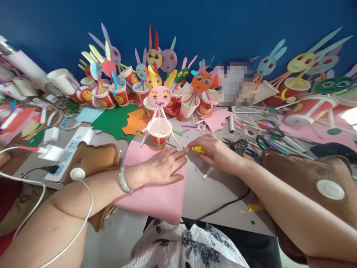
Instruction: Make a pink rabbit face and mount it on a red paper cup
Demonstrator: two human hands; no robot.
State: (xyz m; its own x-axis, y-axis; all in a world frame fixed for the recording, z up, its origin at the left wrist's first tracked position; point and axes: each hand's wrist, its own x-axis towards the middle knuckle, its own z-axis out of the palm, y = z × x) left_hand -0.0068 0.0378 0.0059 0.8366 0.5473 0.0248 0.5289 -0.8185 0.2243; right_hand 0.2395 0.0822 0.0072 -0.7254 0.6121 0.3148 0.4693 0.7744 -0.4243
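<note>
My left hand (167, 163) lies flat on a sheet of pink paper (156, 199), its fingers stretched out to the right. A ring and a pale bangle show on that arm. My right hand (213, 152) is closed around a small yellow tube (198, 149), whose tip points left toward my left fingertips. Whether the tube touches the other hand I cannot tell. Just beyond both hands stands a paper cup (160, 132) bearing a pink round paper face (159, 96) with yellow ears and paper-strip limbs.
Several similar cup figures (200, 82) line the blue wall. Green paper (113, 121) and orange paper (136, 122) lie left of the cup. Scissors (270, 143) and pens crowd the right. A power strip (74, 149) with cables and two brown pouches (304, 178) flank my arms.
</note>
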